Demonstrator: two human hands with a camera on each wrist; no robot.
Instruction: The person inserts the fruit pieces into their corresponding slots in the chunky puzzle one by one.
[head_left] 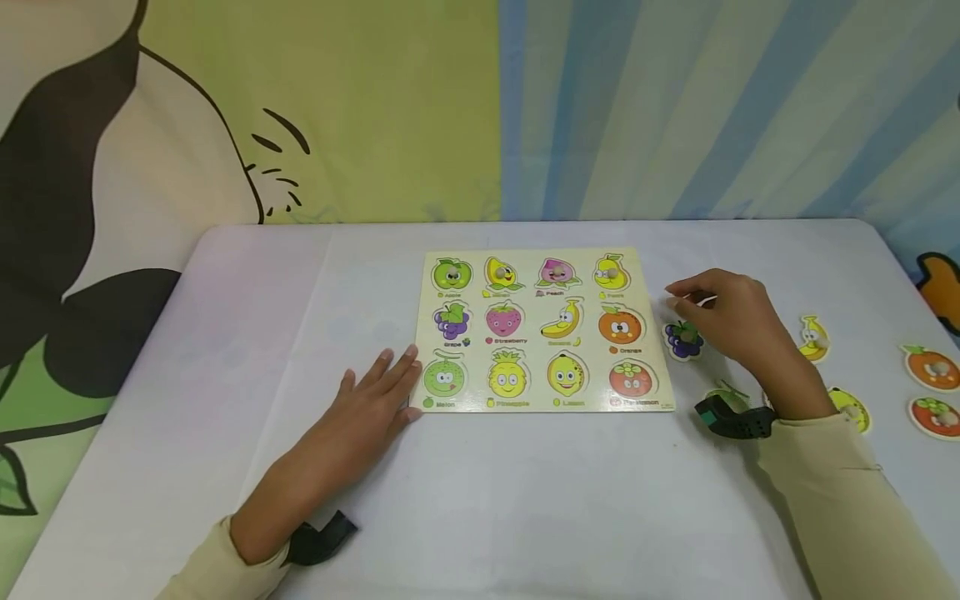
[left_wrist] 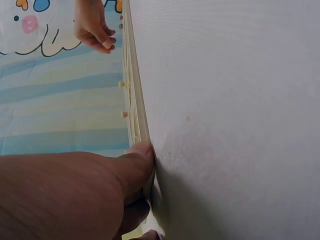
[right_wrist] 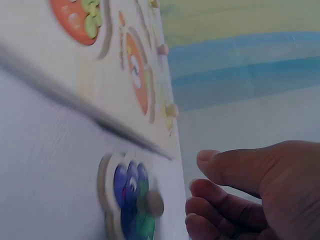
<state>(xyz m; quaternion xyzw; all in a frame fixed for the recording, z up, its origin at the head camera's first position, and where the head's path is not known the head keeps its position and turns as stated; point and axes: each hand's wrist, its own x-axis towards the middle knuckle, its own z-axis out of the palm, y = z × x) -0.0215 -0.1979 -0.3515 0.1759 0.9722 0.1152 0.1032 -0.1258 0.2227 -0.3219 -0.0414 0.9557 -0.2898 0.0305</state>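
Note:
A wooden fruit puzzle board (head_left: 532,329) lies on the white table. Its top row has knobbed pieces seated in it: an apple (head_left: 452,274), a yellow fruit, a peach (head_left: 557,272) and a pear (head_left: 612,272). My left hand (head_left: 375,396) rests at the board's left edge, fingers extended; in the left wrist view the thumb (left_wrist: 137,165) touches that edge. Off the board's right side, my right hand (head_left: 723,312) hovers with loosely bent fingers and nothing in them. Just beneath it is a loose grape piece (head_left: 682,340), its knob (right_wrist: 152,202) facing the hand.
More loose pieces lie on the right: a banana (head_left: 813,340), a lemon (head_left: 851,408), an orange (head_left: 930,367) and a persimmon (head_left: 936,417). A melon piece (head_left: 727,396) is partly covered by the right wrist strap (head_left: 738,421). A printed cloth (head_left: 420,108) hangs behind the table.

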